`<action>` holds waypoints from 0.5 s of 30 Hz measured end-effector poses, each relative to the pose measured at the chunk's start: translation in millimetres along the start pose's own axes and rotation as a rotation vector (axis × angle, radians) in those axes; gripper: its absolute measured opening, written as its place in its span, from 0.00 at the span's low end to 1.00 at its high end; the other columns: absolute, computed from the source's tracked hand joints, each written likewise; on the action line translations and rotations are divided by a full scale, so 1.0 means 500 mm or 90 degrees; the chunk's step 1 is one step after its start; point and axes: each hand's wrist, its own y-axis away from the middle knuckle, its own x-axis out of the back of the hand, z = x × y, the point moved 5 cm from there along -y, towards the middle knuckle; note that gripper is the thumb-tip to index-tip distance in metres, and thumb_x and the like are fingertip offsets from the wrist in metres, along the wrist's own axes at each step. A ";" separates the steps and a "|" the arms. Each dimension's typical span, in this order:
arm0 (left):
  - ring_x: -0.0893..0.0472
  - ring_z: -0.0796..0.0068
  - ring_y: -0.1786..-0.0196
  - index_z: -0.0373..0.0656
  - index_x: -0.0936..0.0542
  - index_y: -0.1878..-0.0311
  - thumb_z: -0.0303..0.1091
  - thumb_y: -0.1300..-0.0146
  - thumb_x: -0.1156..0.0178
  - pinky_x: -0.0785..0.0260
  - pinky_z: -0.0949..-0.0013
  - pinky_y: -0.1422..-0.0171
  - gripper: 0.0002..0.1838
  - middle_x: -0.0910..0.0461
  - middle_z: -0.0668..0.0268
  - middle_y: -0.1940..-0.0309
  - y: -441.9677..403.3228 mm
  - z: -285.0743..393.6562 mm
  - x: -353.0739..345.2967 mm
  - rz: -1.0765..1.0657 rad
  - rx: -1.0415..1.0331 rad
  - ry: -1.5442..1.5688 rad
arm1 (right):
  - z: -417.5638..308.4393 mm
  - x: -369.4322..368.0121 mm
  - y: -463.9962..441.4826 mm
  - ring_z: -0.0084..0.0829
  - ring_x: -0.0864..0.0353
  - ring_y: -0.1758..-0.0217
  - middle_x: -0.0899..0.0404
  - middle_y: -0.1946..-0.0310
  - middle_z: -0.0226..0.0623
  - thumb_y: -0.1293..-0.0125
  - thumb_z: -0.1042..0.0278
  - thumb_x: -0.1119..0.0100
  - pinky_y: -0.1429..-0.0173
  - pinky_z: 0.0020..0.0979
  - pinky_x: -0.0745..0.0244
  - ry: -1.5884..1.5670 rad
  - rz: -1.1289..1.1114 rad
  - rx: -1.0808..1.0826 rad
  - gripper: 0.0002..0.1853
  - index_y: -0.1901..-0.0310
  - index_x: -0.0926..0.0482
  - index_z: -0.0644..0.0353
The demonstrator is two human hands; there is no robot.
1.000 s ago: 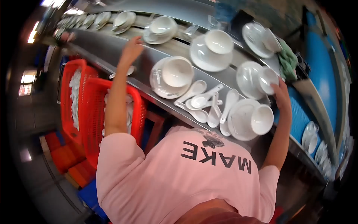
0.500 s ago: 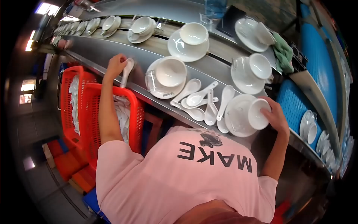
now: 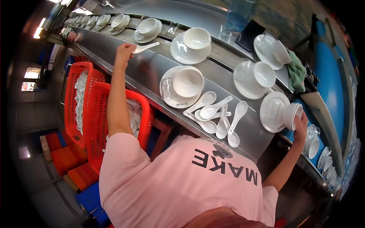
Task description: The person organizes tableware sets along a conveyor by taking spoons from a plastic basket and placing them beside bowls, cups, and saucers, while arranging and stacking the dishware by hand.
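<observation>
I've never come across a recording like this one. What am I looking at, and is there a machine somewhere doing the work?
There is no robot here: a person works with two bare hands. Every picture comes from one camera worn on the head, looking forward and down, so the wearer's pink shirt fills the bottom.

The left hand holds a white spoon over a metal counter. The right hand grasps a white bowl at a plate; whether that plate is lifted too, I cannot tell.

Loose spoons lie near the shirt. Beyond are more bowls on plates, and red baskets stand at the left.
</observation>
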 end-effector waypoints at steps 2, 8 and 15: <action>0.31 0.83 0.85 0.38 0.24 0.71 0.32 0.51 0.39 0.44 0.80 0.84 0.08 0.25 0.68 0.81 0.026 0.018 -0.052 -0.044 0.007 0.052 | 0.005 0.000 -0.025 0.25 0.25 0.60 0.25 0.59 0.34 0.50 0.69 0.43 0.56 0.26 0.30 0.001 -0.003 -0.006 0.22 0.51 0.29 0.67; 0.22 0.77 0.76 0.38 0.26 0.59 0.32 0.48 0.41 0.31 0.78 0.75 0.14 0.23 0.65 0.74 0.033 0.030 -0.219 -0.209 0.056 0.144 | 0.031 -0.046 -0.084 0.25 0.25 0.60 0.24 0.60 0.35 0.50 0.70 0.45 0.56 0.25 0.31 0.010 -0.049 -0.010 0.22 0.51 0.29 0.67; 0.21 0.71 0.76 0.41 0.20 0.68 0.39 0.45 0.49 0.31 0.68 0.71 0.13 0.22 0.62 0.79 -0.113 0.064 -0.236 -0.099 -0.188 -0.166 | -0.045 -0.036 -0.026 0.25 0.25 0.59 0.24 0.58 0.34 0.40 0.65 0.47 0.54 0.24 0.31 0.139 0.102 0.020 0.19 0.48 0.29 0.62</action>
